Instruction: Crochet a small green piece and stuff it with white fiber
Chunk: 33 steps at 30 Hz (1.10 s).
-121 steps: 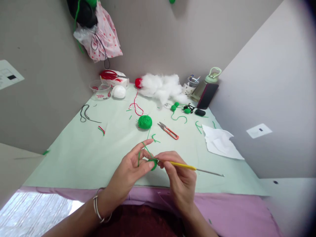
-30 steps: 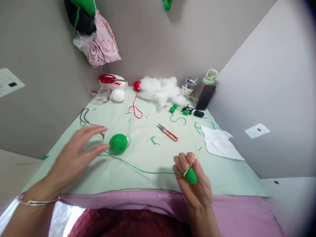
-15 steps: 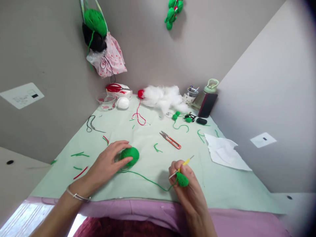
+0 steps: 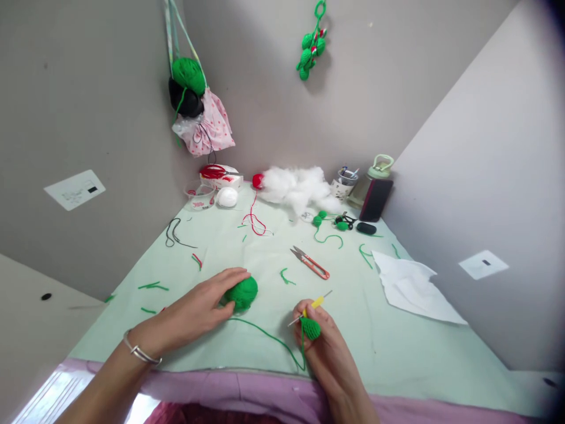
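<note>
My left hand (image 4: 203, 300) is curled round a ball of green yarn (image 4: 243, 293) on the table, thumb at the near side and fingers over the top. From the ball a green strand runs right across the cloth to my right hand (image 4: 324, 347). Pinched in that hand is a crochet hook (image 4: 316, 302) with a yellow grip, its thin metal ends pointing up right and down left. A small green crocheted piece (image 4: 311, 328) is held against the hook; whether its loop is on the hook I cannot tell. Beyond the hands lie orange-handled thread snips (image 4: 312, 264).
White stuffing (image 4: 296, 187) lies at the back beside a red yarn ball (image 4: 257, 181). A white yarn ball (image 4: 227, 197), a clear tub (image 4: 199, 197) and red scissors (image 4: 214, 171) sit back left. A bottle (image 4: 364, 185), a phone (image 4: 376, 200) and white paper (image 4: 412, 285) are on the right.
The view has tilted up slightly. My right hand has moved a little left with the hook and crocheted piece, and the strand now hangs in a loop below it. My left hand stays on the ball.
</note>
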Available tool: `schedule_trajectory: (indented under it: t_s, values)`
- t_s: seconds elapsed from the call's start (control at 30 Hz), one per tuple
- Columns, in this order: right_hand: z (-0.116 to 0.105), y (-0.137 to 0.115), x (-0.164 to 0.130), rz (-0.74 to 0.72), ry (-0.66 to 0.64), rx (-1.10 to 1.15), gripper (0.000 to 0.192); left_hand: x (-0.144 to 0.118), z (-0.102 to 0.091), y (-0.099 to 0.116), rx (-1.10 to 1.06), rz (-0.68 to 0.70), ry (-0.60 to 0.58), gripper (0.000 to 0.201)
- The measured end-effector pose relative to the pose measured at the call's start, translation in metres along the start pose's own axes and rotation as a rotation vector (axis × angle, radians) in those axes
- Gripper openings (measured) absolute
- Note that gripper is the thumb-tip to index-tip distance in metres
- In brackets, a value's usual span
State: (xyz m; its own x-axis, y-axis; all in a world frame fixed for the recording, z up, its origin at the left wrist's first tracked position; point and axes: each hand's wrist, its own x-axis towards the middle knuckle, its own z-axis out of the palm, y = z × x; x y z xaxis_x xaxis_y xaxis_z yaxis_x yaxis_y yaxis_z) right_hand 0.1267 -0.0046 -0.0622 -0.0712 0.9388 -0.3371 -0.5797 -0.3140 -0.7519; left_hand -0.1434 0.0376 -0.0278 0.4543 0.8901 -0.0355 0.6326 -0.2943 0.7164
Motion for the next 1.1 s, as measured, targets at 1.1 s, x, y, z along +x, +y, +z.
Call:
schedule_trajectory:
  t_s: [1.1]
  values:
    - [-0.003, 0.004, 0.0, 0.006, -0.032, -0.032, 0.045, 0.022, 0.038, 0.005, -0.029, -0.041, 0.34, 0.014]
